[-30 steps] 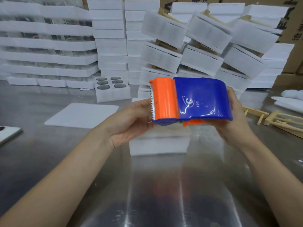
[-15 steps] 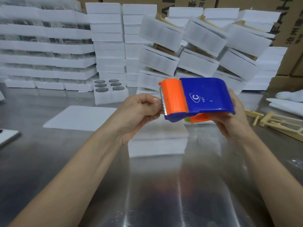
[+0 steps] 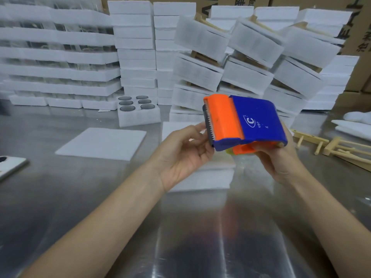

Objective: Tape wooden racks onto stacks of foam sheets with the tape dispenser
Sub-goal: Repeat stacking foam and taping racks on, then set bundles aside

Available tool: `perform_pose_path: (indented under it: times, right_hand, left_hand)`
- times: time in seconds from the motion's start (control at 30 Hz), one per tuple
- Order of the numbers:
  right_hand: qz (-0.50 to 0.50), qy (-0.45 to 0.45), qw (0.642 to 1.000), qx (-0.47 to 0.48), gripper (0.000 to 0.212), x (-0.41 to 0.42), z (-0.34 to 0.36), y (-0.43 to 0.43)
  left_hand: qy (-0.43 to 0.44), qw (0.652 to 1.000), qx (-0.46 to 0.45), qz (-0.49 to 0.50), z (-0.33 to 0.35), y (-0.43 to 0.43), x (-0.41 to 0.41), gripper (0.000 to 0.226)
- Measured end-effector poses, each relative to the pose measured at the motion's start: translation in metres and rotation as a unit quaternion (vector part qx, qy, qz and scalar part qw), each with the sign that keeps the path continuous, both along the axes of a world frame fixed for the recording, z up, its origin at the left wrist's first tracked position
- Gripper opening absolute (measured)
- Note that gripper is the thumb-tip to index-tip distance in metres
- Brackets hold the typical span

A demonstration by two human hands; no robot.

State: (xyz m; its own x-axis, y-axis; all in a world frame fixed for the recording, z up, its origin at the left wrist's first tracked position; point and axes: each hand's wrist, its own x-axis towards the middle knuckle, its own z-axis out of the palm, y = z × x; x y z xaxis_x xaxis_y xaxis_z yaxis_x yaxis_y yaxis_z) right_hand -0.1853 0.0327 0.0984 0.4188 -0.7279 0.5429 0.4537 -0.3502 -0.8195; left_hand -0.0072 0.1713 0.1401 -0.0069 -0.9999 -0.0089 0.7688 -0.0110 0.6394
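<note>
Tilting further now, the tape dispenser (image 3: 247, 121) has rolled since half a second ago, its orange toothed end lifting and its blue body dropping to the right. The left hand (image 3: 184, 151) has opened up from its tight pinch: palm showing, thumb on top and fingertips under the toothed end, a light grasp right at the blade. The right hand (image 3: 281, 157) is wrapped round the dispenser's back end from below, fingers curled on it. The dispenser is up in the air above the foam stack (image 3: 200, 177), which lies flat on the steel table (image 3: 80, 207), directly under the hands.

The wooden racks (image 3: 341, 149) lie on the table at the right, apart from the stack. A single foam sheet (image 3: 102, 143) lies flat to the left.

Over to the containers: a foam block (image 3: 138, 117) behind the sheet has six round wells, each holding a dark-rimmed round item, too small to name. Behind it, foam bundles (image 3: 251, 67) lean in tilted piles against the cardboard boxes (image 3: 357, 77).
</note>
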Motion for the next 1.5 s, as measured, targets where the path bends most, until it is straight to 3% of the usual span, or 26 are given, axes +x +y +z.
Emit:
perform_pose_path:
  times: [0.17,0.33,0.43,0.5,0.6,0.77,0.83,1.07,1.3,1.5]
  right_hand:
    - [0.007,-0.001,1.000,0.010,0.051,0.003,-0.003,0.007]
    - [0.018,0.006,1.000,0.019,0.054,0.002,-0.004,0.003]
    - [0.008,0.025,0.999,0.026,0.058,0.001,-0.008,0.000]
    - [0.006,0.032,0.999,0.028,0.059,0.002,-0.009,-0.001]
    - [0.013,0.034,0.999,0.031,0.057,0.002,-0.011,-0.002]
    - [0.003,0.010,0.999,0.038,0.057,-0.002,-0.004,-0.005]
    - [-0.005,0.005,0.999,0.037,0.058,-0.003,-0.001,-0.008]
    - [-0.125,-0.045,0.989,0.073,0.066,-0.021,0.006,-0.027]
    - [-0.242,0.032,0.970,-0.019,0.049,-0.019,0.021,-0.016]
    - [-0.258,0.112,0.954,-0.109,0.050,-0.007,0.027,-0.024]
  left_hand:
    - [-0.041,0.999,-0.011,0.011,-0.002,0.000,-0.005,0.009]
    - [-0.161,0.977,-0.057,0.124,-0.005,0.001,-0.006,0.012]
    - [-0.329,0.913,-0.088,0.223,-0.006,0.004,-0.005,0.024]
    - [-0.392,0.869,-0.107,0.282,-0.005,0.006,-0.005,0.025]
    - [-0.378,0.873,-0.101,0.290,-0.003,0.008,-0.005,0.017]
    - [-0.280,0.924,-0.027,0.260,-0.001,0.007,-0.008,0.023]
    - [-0.265,0.926,-0.020,0.269,0.001,0.006,-0.013,0.023]
    - [-0.241,0.884,-0.062,0.396,0.020,0.013,0.030,0.013]
    - [-0.239,0.902,0.026,0.359,0.010,0.006,0.061,0.019]
    - [-0.319,0.825,0.039,0.464,-0.006,-0.005,0.079,0.029]
